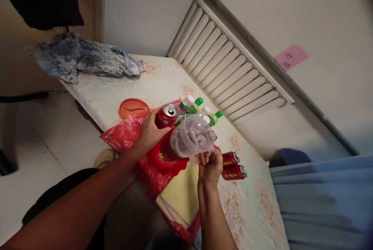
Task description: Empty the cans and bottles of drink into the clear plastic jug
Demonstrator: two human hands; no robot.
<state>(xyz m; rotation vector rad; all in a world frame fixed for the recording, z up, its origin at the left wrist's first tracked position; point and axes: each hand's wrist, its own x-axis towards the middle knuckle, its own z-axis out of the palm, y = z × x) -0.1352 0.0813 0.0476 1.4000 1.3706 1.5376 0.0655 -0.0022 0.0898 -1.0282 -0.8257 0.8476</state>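
A red drink can [166,118] with an opened top is held in my left hand [150,132], its fingers wrapped around the side. The can stands close beside the rim of a clear plastic jug [186,141]. My right hand [210,166] is closed around the jug's handle side. Foam and something dark show inside the jug; I cannot make out exactly what. Beneath the jug lies a red plastic sheet or bag [151,172] with a yellow emblem. Two red cans [233,172] lie on their sides right of my right hand.
Several bottles with green caps [199,101] and white caps stand behind the jug. An orange-red lid or dish [133,108] lies left on the flowered table cover [163,77]. A yellow sheet [182,191] is in front, and a blue patterned cloth [99,57] lies at the far left end.
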